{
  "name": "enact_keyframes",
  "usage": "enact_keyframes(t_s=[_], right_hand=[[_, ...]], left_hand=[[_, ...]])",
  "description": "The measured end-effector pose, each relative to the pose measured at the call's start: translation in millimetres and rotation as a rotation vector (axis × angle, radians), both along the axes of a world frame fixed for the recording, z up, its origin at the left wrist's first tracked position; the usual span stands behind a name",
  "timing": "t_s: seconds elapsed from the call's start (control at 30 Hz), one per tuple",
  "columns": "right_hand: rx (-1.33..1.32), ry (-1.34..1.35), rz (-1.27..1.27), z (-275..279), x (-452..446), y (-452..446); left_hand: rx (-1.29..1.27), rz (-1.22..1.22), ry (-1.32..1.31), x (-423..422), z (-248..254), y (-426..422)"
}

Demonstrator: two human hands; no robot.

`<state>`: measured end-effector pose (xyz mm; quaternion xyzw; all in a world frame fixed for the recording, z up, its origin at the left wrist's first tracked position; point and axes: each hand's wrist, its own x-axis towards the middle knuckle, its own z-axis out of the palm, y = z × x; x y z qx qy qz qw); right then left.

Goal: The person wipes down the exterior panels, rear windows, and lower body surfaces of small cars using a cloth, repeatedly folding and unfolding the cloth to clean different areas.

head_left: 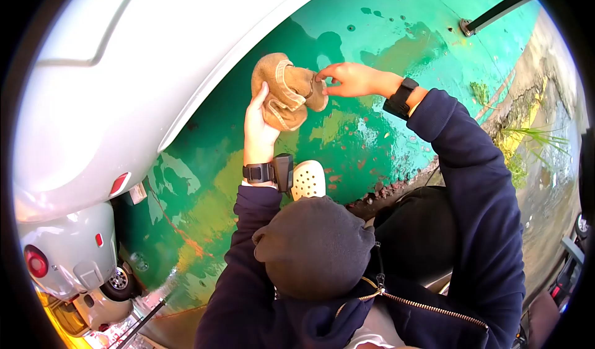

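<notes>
A bunched brown cloth [282,92] with pale stitched edges is held up over the wet green floor. My left hand [260,123] grips it from the left side, thumb on top and the other fingers hidden behind the fabric. At the cloth's right end, my right hand [353,79] pinches a loose fold between thumb and fingertips. Both wrists wear black straps, the left one with a small black box on it.
A white car body [124,70] curves along the left, close to my left hand. Another car [71,243] stands at lower left. A black post [499,11] rises at upper right. Wet green floor [248,188] lies below, with a broken edge and weeds at right.
</notes>
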<state>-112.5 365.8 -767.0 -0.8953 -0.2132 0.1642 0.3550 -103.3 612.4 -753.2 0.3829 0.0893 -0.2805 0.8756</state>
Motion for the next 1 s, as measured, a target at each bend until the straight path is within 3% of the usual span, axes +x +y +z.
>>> enact_keyframes(t_s=[0.23,0.3,0.37,0.43,0.5,0.57,0.63,0.7,0.77,0.83,0.9,0.93,1.0], right_hand=[[0.187,0.221,-0.180,-31,-5,4],[0.538,0.356,-0.181,-48,-8,5],[0.436,0.333,-0.129,-74,-5,-2],[0.333,0.317,-0.076,-71,-6,-3],[0.128,0.197,0.014,-58,-9,-8],[0.252,0.335,-0.021,-49,-4,-11],[0.560,0.648,-0.072,-39,4,-12],[0.608,0.640,-0.052,-33,6,-17],[0.721,1.048,-0.169,-29,9,-22],[0.844,1.050,-0.220,-15,0,-18],[0.821,1.206,-0.377,-12,-1,-22],[0.823,1.150,-0.395,-15,0,-22],[0.818,1.142,-0.369,-25,4,-22]], left_hand=[[-0.131,-0.175,0.164,-7,2,-23],[-0.208,-0.206,0.191,-11,-7,-33],[-0.068,-0.141,0.192,-19,-3,-42],[0.036,-0.074,0.132,-20,5,-42],[0.192,0.006,-0.135,-13,-1,-33],[0.237,0.075,-0.174,-5,1,-20],[0.308,0.127,-0.262,0,-1,-15],[0.349,0.115,-0.387,1,-2,-12],[0.198,0.131,-0.253,-3,-1,-11],[0.115,0.145,-0.174,-9,7,-16],[-0.160,0.062,0.013,-14,12,-20],[-0.383,-0.103,0.210,-12,1,-13],[-0.334,-0.054,0.168,-19,-8,-20]])
